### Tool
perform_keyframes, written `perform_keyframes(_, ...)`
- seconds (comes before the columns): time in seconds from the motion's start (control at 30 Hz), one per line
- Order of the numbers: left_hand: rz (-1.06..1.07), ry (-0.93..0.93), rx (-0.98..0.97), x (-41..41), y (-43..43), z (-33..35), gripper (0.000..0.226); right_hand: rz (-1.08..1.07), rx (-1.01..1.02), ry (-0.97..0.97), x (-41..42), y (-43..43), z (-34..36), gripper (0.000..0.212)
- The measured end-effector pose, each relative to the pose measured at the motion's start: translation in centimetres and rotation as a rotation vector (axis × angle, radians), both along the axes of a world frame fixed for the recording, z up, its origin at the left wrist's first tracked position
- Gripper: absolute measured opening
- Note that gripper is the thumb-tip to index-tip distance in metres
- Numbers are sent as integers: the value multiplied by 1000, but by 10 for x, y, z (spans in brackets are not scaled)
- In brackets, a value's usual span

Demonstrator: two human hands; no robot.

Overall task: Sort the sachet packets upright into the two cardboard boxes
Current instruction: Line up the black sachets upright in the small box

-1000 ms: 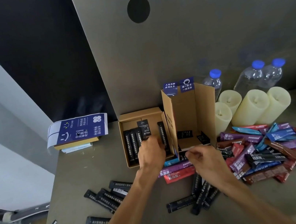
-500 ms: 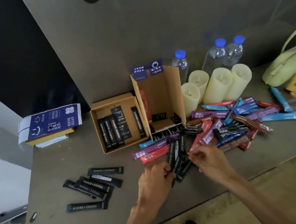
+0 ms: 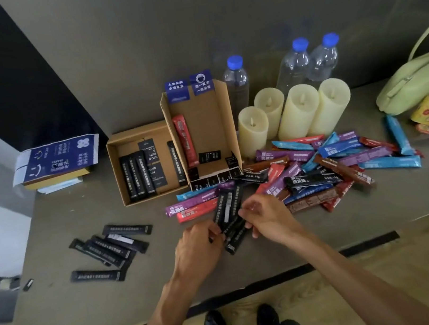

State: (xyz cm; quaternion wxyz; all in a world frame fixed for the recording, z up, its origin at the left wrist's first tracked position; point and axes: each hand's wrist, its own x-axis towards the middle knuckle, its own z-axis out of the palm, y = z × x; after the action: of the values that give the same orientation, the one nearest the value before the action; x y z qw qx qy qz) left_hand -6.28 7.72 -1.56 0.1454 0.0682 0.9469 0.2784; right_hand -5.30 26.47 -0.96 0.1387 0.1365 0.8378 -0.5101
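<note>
Sachet packets (image 3: 319, 166) in blue, purple, red and brown lie in a loose heap on the grey table (image 3: 63, 310), at the centre right of the frame. The tall cardboard box (image 3: 203, 125) stands in the upper centre with its open side to the viewer, and one red packet (image 3: 185, 141) leans upright on its left wall. The low cardboard box (image 3: 119, 173) touches it on the left and has a row of black packets (image 3: 137, 174) inside. At the lower left a flat group of black packets (image 3: 109, 247) lies on the table. In the lower centre the left hand (image 3: 195, 246) and the right hand (image 3: 267, 215) meet at a bunch of black packets (image 3: 229, 210). The left fingers are curled and pinch its lower end, and the right fingers are curled and pinch it from the right side. Cream candles (image 3: 303, 110) and bottles (image 3: 293, 67) stand behind the heap
</note>
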Motion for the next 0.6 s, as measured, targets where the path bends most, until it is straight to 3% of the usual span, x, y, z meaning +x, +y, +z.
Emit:
perform_keyframes(0.07,4,46,22,1,0,6,6,27,-80,-79,-2,5,4,17)
perform_keyframes(0.13,-20,153,33,1,-1,11,9,-26,-293,-149,-3,8,10,15)
perform_keyframes(0.27,13,345,54,2,-7,17,18,-117,-504,-83,-2,15,21,15)
perform_keyframes(0.4,425,97,433,2,-10,33,26,-137,-570,19,0,19,29,18)
perform_keyframes(0.53,415,-89,788,-3,-7,45,6,-130,-588,44,-1,6,36,17)
perform_keyframes(0.6,465,-121,905,-8,-6,46,10,-124,-581,53,-4,-5,37,16)
